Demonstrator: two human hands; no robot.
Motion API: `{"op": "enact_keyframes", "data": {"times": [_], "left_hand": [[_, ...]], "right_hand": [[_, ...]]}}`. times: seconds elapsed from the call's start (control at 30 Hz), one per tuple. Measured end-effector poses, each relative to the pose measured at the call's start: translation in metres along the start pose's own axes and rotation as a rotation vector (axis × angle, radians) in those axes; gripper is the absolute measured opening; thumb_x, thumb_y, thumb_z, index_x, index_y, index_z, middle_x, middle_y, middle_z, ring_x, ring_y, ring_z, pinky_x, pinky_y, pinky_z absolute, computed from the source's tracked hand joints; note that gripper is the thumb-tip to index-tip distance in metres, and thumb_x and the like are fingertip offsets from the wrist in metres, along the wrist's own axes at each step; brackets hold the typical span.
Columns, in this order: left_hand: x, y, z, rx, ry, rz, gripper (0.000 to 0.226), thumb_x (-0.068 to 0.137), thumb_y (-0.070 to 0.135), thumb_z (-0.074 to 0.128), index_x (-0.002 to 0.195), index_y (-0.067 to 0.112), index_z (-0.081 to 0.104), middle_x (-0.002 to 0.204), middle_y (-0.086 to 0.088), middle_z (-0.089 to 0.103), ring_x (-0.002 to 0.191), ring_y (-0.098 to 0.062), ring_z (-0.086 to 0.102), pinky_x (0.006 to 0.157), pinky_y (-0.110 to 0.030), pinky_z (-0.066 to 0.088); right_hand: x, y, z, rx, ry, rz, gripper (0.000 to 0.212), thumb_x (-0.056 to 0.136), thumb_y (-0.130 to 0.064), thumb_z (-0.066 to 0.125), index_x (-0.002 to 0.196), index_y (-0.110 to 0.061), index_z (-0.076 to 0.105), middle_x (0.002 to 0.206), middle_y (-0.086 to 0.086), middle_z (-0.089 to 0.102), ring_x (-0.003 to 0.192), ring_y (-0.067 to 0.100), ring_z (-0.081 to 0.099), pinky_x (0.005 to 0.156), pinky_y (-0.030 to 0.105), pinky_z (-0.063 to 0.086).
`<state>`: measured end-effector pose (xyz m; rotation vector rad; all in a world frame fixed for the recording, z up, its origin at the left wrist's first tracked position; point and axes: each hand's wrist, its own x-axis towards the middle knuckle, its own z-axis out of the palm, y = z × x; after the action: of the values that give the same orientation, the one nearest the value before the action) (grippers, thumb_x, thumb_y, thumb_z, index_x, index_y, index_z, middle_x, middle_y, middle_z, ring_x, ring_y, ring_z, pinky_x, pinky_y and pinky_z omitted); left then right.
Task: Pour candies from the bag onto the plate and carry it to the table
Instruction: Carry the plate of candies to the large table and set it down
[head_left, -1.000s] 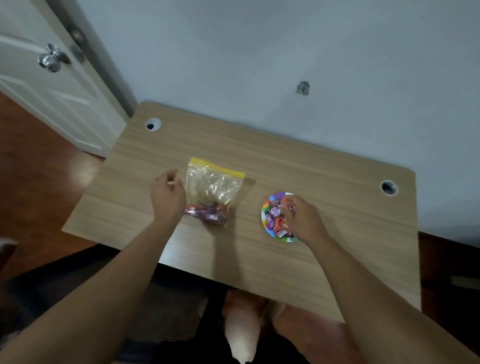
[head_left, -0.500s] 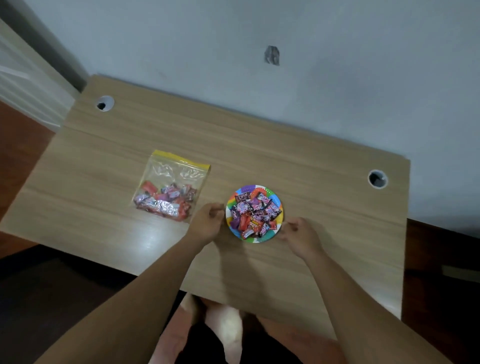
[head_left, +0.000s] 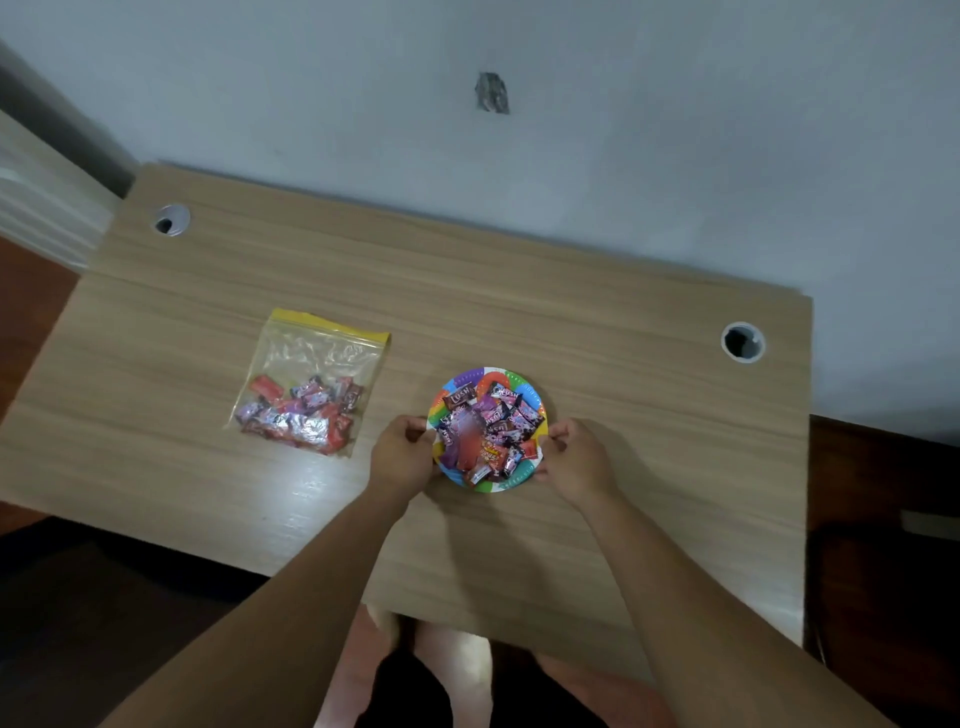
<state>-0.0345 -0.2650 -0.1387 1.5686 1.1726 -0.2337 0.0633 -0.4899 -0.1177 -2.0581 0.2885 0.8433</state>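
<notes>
Pinching opposite rims of the light, bendy plate (head_left: 525, 475) heaped with loose candies (head_left: 488, 431), the left hand (head_left: 402, 457) and right hand (head_left: 574, 460) are closing their grip, so it is needing level support.

Both hands, left (head_left: 402, 457) and right (head_left: 574, 460), reach forward, fingers curled inward, facing each other.

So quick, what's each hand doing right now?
Left hand: closed on the plate at its left rim.
Right hand: closed on its right rim.
</notes>
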Motion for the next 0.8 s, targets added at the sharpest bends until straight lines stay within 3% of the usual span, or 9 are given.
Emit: {"op": "enact_keyframes", "data": {"times": [0.17,0.27,0.37,0.43,0.5,0.6,0.67,0.8], "left_hand": [[-0.022,0.026,-0.006,-0.009,-0.054,0.054,0.004,0.092,0.024,0.066,0.092,0.021,0.069,0.103,-0.009,0.081,0.1,-0.031,0.078,0.085,-0.054,0.067],[-0.039,0.043,-0.013,-0.081,-0.144,0.057,0.009,0.099,0.011,0.066,0.091,0.014,0.063,0.105,-0.021,0.077,0.096,-0.037,0.076,0.085,-0.055,0.066],[-0.058,0.057,-0.022,-0.078,-0.228,0.081,0.012,0.103,0.006,0.062,0.093,0.011,0.06,0.108,-0.029,0.076,0.091,-0.037,0.075,0.088,-0.058,0.065],[-0.073,0.066,-0.03,-0.067,-0.271,0.108,0.012,0.104,0.005,0.061,0.093,0.011,0.059,0.106,-0.029,0.077,0.091,-0.036,0.075,0.086,-0.055,0.067],[-0.089,0.074,-0.038,-0.059,-0.312,0.131,0.011,0.104,0.004,0.059,0.095,0.009,0.058,0.097,-0.024,0.076,0.087,-0.034,0.074,0.073,-0.043,0.069],[-0.116,0.085,-0.051,-0.056,-0.396,0.159,0.007,0.104,0.002,0.058,0.099,0.007,0.057,0.093,-0.021,0.075,0.078,-0.029,0.074,0.059,-0.03,0.067],[-0.133,0.089,-0.057,-0.058,-0.467,0.157,0.008,0.103,0.001,0.056,0.101,0.008,0.059,0.096,-0.021,0.076,0.077,-0.029,0.075,0.06,-0.031,0.067],[-0.165,0.09,-0.065,-0.018,-0.619,0.169,0.021,0.103,-0.001,0.052,0.117,0.01,0.065,0.101,-0.018,0.078,0.078,-0.028,0.077,0.061,-0.03,0.066]], "right_hand": [[-0.018,-0.006,-0.009,0.068,0.039,0.001,0.008,0.105,-0.014,0.063,0.1,-0.02,0.061,0.111,0.014,0.077,0.088,0.034,0.082,0.073,0.048,0.07],[-0.037,-0.008,-0.015,0.09,0.111,-0.014,0.014,0.103,-0.015,0.064,0.094,-0.026,0.061,0.106,0.008,0.078,0.086,0.031,0.082,0.077,0.054,0.07],[-0.063,-0.005,-0.02,0.147,0.175,-0.029,0.007,0.103,-0.015,0.064,0.101,-0.021,0.063,0.11,0.012,0.078,0.087,0.027,0.078,0.08,0.054,0.069],[-0.077,0.002,-0.02,0.148,0.219,-0.054,0.002,0.097,-0.03,0.065,0.094,-0.03,0.064,0.106,0.005,0.08,0.091,0.027,0.079,0.084,0.056,0.067],[-0.083,0.019,-0.019,0.175,0.255,-0.069,0.014,0.085,-0.046,0.06,0.09,-0.034,0.064,0.1,-0.001,0.081,0.091,0.028,0.08,0.085,0.056,0.066],[-0.136,0.005,-0.019,0.253,0.326,-0.067,0.006,0.097,-0.03,0.064,0.092,-0.031,0.064,0.103,0.005,0.08,0.092,0.032,0.081,0.079,0.053,0.069],[-0.166,0.002,-0.018,0.304,0.389,-0.061,0.012,0.104,-0.018,0.062,0.098,-0.028,0.065,0.108,0.012,0.079,0.093,0.032,0.081,0.071,0.045,0.069],[-0.213,0.017,-0.018,0.345,0.483,-0.078,0.005,0.106,-0.017,0.061,0.109,-0.018,0.064,0.108,0.015,0.078,0.079,0.028,0.077,0.054,0.027,0.063]]}}
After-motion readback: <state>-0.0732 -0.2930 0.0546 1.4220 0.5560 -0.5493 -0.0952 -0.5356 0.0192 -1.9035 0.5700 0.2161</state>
